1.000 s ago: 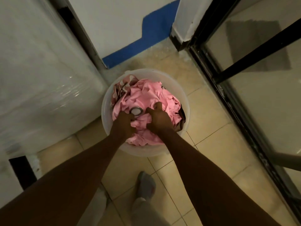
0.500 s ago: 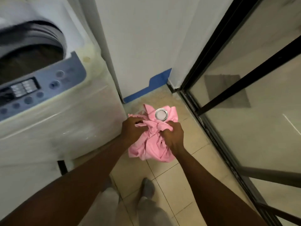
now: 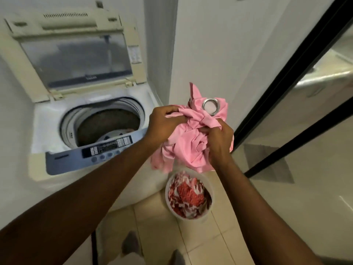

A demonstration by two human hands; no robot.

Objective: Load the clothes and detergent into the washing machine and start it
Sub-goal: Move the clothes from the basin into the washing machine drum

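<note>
A bunched pink cloth (image 3: pixel 191 146) with a metal eyelet ring near its top hangs in the air to the right of the washing machine (image 3: pixel 55 119). My left hand (image 3: pixel 162 121) grips its upper left side and my right hand (image 3: pixel 219 138) grips its right side. The top-loading machine stands at the left with its lid (image 3: pixel 76 54) raised and the drum (image 3: pixel 107 127) open; something dark lies inside. A blue control panel (image 3: pixel 95 153) runs along its front. Below the cloth a white bucket (image 3: pixel 209 211) on the floor holds red-and-white patterned clothes (image 3: pixel 187 196).
A white wall (image 3: pixel 219 54) rises behind the cloth. A black-framed glass door (image 3: pixel 286 92) runs along the right. The floor is beige tile (image 3: pixel 210 245). My feet (image 3: pixel 129 243) show at the bottom, close to the machine's base.
Both hands have lifted the pink cloth out of the bucket and up to the height of the machine's top. The view has swung up, showing the open lid and drum.
</note>
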